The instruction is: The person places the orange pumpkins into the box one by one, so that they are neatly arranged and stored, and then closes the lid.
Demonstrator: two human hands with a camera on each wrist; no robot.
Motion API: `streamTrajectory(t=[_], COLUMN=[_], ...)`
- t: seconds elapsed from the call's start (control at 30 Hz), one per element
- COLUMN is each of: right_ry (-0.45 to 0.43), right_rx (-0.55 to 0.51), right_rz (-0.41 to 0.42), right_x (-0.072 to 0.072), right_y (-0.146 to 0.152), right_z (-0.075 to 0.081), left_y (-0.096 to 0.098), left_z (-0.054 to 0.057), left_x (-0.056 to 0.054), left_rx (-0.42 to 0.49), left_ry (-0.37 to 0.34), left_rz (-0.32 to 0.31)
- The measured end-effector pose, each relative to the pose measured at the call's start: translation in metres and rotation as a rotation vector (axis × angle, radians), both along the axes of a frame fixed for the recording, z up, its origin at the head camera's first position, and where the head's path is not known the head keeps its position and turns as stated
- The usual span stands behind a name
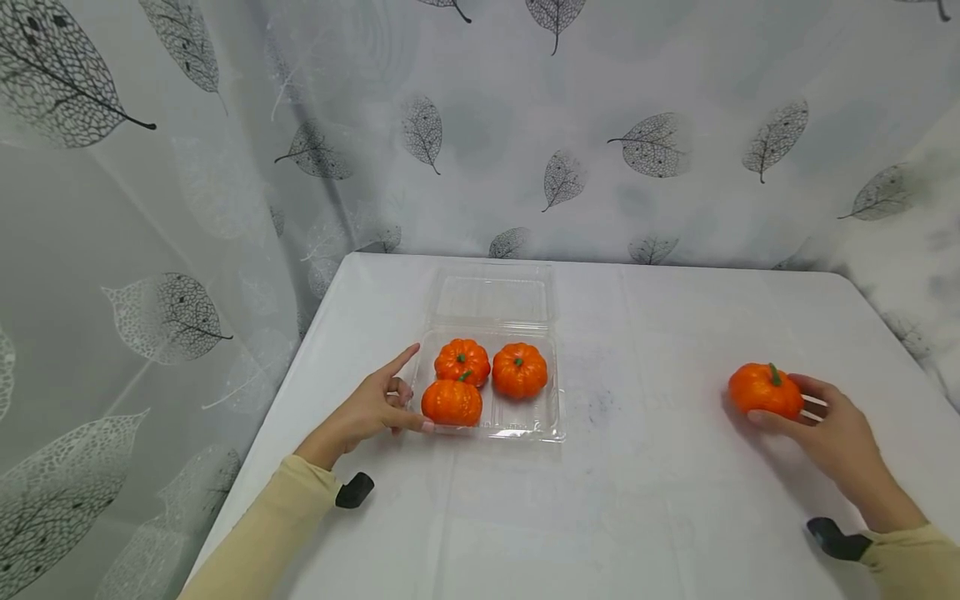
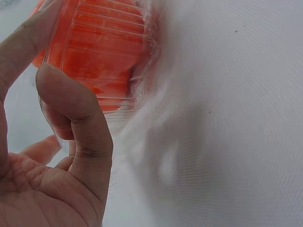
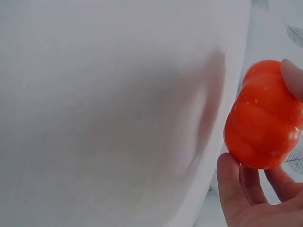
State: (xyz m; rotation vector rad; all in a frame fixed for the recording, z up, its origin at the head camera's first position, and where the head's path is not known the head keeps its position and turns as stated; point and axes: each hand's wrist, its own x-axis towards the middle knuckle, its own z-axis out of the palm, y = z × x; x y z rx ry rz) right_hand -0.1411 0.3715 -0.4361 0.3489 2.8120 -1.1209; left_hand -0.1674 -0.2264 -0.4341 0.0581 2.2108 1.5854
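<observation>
A clear plastic clamshell container (image 1: 521, 433) lies with its lid (image 1: 492, 296) folded back on the table, and three small orange pumpkins, one (image 1: 520, 371) at the right and two at the left, sit in its base. My left hand (image 1: 378, 404) holds the base's left front corner, index finger reaching along the side and thumb at the front rim. In the left wrist view, bent fingertips (image 2: 66, 90) meet the clear wall. Out to the right, my right hand (image 1: 843, 433) grips another orange pumpkin (image 1: 765, 390) with a green stem between thumb and fingers, above its shadow in the right wrist view.
The table (image 1: 637, 500) is covered by a white cloth. Behind it and at the left hangs a leaf-printed curtain (image 1: 480, 133). A black wrist device (image 1: 354, 490) sticks out beside the left sleeve, and another black device (image 1: 836, 540) beside the right.
</observation>
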Motion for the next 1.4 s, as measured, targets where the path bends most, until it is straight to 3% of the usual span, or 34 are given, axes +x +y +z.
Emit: streamTrajectory(t=[0.47,0.9,1.4], right_ry=[-0.115,-0.089,-0.156], right_rx=[-0.227,-0.397,-0.573], right_rz=[0.194,0.436,0.536], right_x=[0.001,0.004,-0.003], right_y=[-0.053,-0.097,-0.15], right_z=[0.017,0.031,0.039], left_y=[0.002,0.002,0.002], left_z=[0.003,0.002,0.001], left_x=[0.002,0.002,0.001], left_rx=[-0.002,0.005,-0.01], left_ry=[0.001,-0.003,-0.005], left_rz=[0.001,0.001,0.007])
